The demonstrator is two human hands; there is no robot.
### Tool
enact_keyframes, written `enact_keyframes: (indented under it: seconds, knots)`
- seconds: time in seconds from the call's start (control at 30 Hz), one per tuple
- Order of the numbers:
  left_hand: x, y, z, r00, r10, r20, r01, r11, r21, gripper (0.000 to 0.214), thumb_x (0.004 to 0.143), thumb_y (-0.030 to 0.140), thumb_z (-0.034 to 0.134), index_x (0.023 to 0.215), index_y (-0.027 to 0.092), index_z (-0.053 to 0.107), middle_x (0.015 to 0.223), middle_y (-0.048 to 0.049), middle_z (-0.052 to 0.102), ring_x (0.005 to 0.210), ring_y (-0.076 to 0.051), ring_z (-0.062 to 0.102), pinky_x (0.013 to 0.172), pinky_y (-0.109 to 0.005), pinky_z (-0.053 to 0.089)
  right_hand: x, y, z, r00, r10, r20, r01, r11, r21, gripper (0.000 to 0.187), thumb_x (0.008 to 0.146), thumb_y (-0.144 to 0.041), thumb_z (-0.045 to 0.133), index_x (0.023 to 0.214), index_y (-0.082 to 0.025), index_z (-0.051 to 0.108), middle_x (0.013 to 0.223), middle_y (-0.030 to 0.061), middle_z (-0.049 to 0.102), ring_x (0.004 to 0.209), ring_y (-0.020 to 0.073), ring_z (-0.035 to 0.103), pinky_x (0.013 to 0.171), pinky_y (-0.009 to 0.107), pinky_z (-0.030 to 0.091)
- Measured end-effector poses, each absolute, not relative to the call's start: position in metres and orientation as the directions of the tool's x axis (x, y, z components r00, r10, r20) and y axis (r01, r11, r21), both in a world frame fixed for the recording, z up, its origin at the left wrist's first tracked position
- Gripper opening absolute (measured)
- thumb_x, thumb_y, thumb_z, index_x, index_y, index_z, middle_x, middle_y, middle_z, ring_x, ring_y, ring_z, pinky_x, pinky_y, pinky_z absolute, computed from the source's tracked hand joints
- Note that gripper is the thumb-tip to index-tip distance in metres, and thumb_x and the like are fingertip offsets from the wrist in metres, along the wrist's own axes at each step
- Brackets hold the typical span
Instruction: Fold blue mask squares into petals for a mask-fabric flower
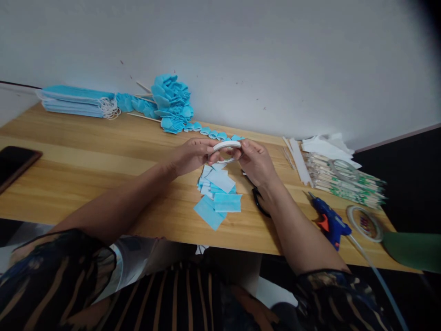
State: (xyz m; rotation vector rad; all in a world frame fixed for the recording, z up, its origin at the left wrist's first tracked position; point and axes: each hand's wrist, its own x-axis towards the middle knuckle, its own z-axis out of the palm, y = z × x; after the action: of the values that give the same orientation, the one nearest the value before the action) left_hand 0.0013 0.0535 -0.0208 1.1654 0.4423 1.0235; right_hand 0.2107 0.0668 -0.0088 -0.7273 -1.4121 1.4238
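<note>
A narrow white roll of tape (227, 145) is held up over the table between both hands. My left hand (196, 154) pinches its left side, and my right hand (255, 158) grips its right side, fingers closed on the rim. Below the roll lies a loose pile of cut light-blue mask-fabric pieces (227, 202). Black-handled scissors (259, 202) rest partly hidden under my right wrist. Behind my hands runs a row of small folded blue pieces (212, 134), its right end partly covered by my right hand.
Blue fabric flowers on sticks (172, 101) and stacked face masks (77, 101) stand along the wall. At right are bagged wooden sticks (341, 177), a blue glue gun (329, 220), and another tape roll (351, 216). A phone (17, 163) lies at the left edge.
</note>
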Motion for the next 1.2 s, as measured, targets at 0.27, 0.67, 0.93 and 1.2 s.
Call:
enact_keyframes:
  seconds: [0.27, 0.67, 0.93, 1.2]
  knots:
    - [0.007, 0.059, -0.024, 0.221, 0.945, 0.239, -0.449, -0.119, 0.886, 0.024, 0.075, 0.033, 0.077, 0.092, 0.016, 0.076, 0.09, -0.0065, 0.072, 0.091, -0.022, 0.067, 0.088, -0.035, 0.049, 0.209, 0.069, -0.015, -0.284, 0.928, 0.239, -0.275, 0.16, -0.948, 0.05, 0.076, -0.068, 0.081, 0.066, -0.024, 0.06, 0.065, -0.0034, 0.051, 0.068, 0.0134, 0.052, 0.079, 0.03, 0.052]
    - [0.013, 0.055, -0.022, 0.172, 0.978, 0.117, -0.548, -0.004, 0.837, 0.023, 0.09, 0.037, 0.076, 0.094, 0.015, 0.073, 0.084, -0.0035, 0.074, 0.087, -0.015, 0.072, 0.092, -0.031, 0.053, 0.202, 0.06, -0.025, -0.459, 0.638, 0.618, 0.329, 0.768, -0.549, 0.015, 0.095, -0.04, 0.068, 0.094, -0.03, 0.079, 0.092, 0.0027, 0.078, 0.094, 0.0241, 0.07, 0.114, 0.052, 0.043]
    - [0.007, 0.056, -0.019, 0.28, 0.927, 0.25, -0.534, -0.066, 0.843, 0.022, 0.084, 0.033, 0.075, 0.089, 0.012, 0.075, 0.057, 0.0027, 0.056, 0.059, -0.012, 0.055, 0.079, -0.031, 0.052, 0.211, 0.065, -0.014, -0.083, 0.823, 0.562, 0.185, 0.567, -0.803, 0.038, 0.097, -0.063, 0.059, 0.112, -0.03, 0.073, 0.125, 0.0066, 0.073, 0.123, 0.0239, 0.065, 0.108, 0.043, 0.05]
    - [0.009, 0.046, -0.013, 0.46, 0.867, 0.189, -0.362, -0.011, 0.932, 0.03, 0.079, 0.042, 0.077, 0.079, 0.012, 0.073, 0.054, 0.0034, 0.047, 0.053, -0.009, 0.041, 0.058, -0.027, 0.035, 0.209, 0.068, -0.016, -0.292, 0.933, 0.212, -0.148, 0.175, -0.973, 0.051, 0.071, -0.073, 0.081, 0.075, -0.024, 0.073, 0.06, -0.0044, 0.057, 0.062, 0.0123, 0.056, 0.067, 0.027, 0.048]
